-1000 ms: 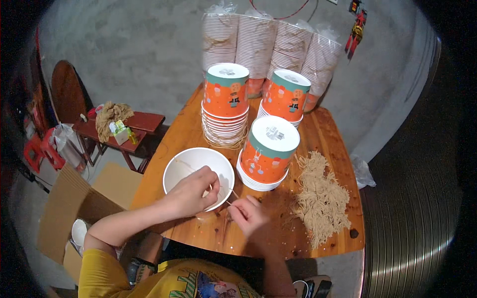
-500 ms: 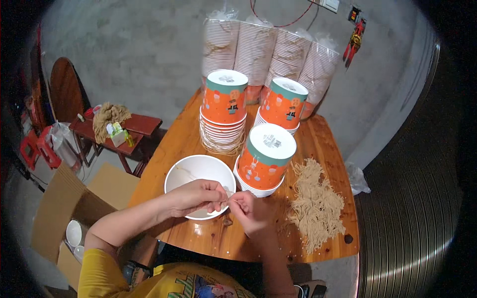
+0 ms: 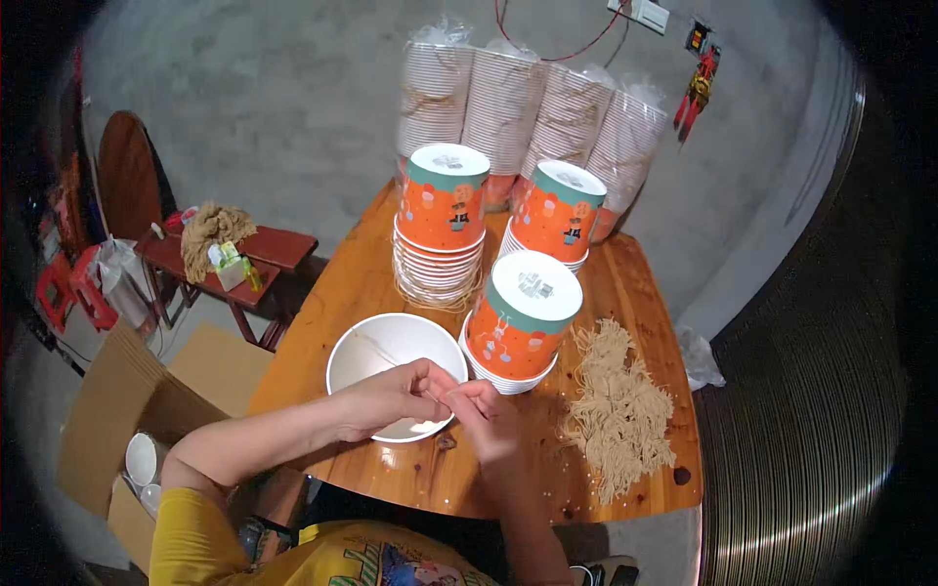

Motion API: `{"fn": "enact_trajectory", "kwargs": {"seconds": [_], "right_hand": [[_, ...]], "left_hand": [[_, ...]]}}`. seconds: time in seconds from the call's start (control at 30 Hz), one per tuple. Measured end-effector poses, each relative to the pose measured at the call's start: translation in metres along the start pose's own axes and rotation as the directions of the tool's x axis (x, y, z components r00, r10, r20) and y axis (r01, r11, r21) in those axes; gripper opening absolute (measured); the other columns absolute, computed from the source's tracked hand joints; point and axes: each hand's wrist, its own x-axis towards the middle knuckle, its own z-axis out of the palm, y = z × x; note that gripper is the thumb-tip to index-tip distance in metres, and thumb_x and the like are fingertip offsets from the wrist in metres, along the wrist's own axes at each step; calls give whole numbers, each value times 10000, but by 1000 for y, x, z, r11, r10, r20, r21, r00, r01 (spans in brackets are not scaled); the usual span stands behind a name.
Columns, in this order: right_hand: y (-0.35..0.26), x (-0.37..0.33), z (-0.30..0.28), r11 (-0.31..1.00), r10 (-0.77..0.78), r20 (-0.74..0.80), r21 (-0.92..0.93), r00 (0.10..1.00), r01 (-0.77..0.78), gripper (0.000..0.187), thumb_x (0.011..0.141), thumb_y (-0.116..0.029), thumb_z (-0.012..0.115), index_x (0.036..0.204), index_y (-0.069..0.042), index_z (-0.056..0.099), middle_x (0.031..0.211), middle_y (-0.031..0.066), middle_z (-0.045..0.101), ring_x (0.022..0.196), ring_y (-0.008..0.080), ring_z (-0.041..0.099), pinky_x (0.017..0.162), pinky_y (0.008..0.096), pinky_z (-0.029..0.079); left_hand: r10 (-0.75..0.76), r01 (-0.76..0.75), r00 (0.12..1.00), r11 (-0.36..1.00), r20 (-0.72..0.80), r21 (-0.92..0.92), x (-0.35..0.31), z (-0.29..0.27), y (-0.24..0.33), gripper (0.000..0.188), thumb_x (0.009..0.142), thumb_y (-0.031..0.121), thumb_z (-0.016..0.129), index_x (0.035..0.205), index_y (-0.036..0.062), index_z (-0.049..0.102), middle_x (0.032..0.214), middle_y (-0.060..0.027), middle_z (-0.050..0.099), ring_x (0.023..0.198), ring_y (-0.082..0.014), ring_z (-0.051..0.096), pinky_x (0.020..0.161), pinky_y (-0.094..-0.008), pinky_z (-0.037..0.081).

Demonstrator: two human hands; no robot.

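Note:
A white paper bucket (image 3: 357, 352) lies open toward me at the table's near left. Inside it, a thin pale cord (image 3: 379, 349) runs toward my fingers. My left hand (image 3: 401, 396) reaches across the bucket's near side, thumb and fingers pinched on the cord. Beside it, at the bucket's right rim, my right hand (image 3: 481, 415) is closed in a pinch too, its fingertips meeting those of the left. The bit of cord between them is too small to make out clearly. A loose heap of beige cords (image 3: 620, 415) lies to the right.
Upside-down orange and green bucket stacks (image 3: 528, 327) stand just beyond my hands. Taller plastic-wrapped stacks (image 3: 503, 117) line the wooden table's (image 3: 391, 479) back. At left are an open cardboard box (image 3: 107, 420) and a red bench (image 3: 283, 246); a ribbed shutter (image 3: 801, 430) borders the right.
The view has shifted slightly, so the whole scene sits a little lower. My hands stay pinched together at the bucket's rim, with only small finger movements.

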Motion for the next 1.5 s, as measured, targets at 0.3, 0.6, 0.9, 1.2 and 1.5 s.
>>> {"fn": "enact_trajectory", "kwargs": {"seconds": [0.3,0.6,0.9,1.2,1.5], "right_hand": [[-34,-1,-24,991,-21,150,-131,988,40,81,908,-47,534,988,-46,537,743,-13,543,668,66,508,592,255,426],[-63,24,-17,773,-144,392,-529,909,350,123,873,-17,551,989,-45,577,695,39,519,605,95,495,550,234,404],[-13,13,-42,861,-254,203,-398,946,317,131,841,-55,597,961,-53,544,799,120,558,721,270,590,646,337,476],[-28,-7,-24,589,-473,165,-672,866,450,193,734,8,706,871,-45,581,792,80,511,705,224,551,574,339,455],[-17,-4,-34,185,-489,478,-761,730,622,239,693,-53,739,860,-80,570,816,88,565,749,254,575,635,340,486]], "left_hand": [[-4,6,997,1000,-73,30,3,1,-1,164,863,123,616,960,20,534,788,-15,567,653,-54,505,569,-187,405],[35,-43,998,987,55,155,15,4,-7,125,899,171,593,908,49,565,728,27,527,604,-39,438,541,-181,364],[-13,10,1000,990,23,138,16,3,-6,135,885,156,610,927,32,578,709,28,529,590,-46,445,537,-181,365],[-38,35,999,995,27,96,16,4,-3,116,874,138,610,908,28,594,705,24,539,577,-42,457,524,-181,370],[-203,207,969,978,144,-13,19,-7,1,134,903,175,588,921,44,604,739,30,588,612,-19,527,527,-142,408]]}}
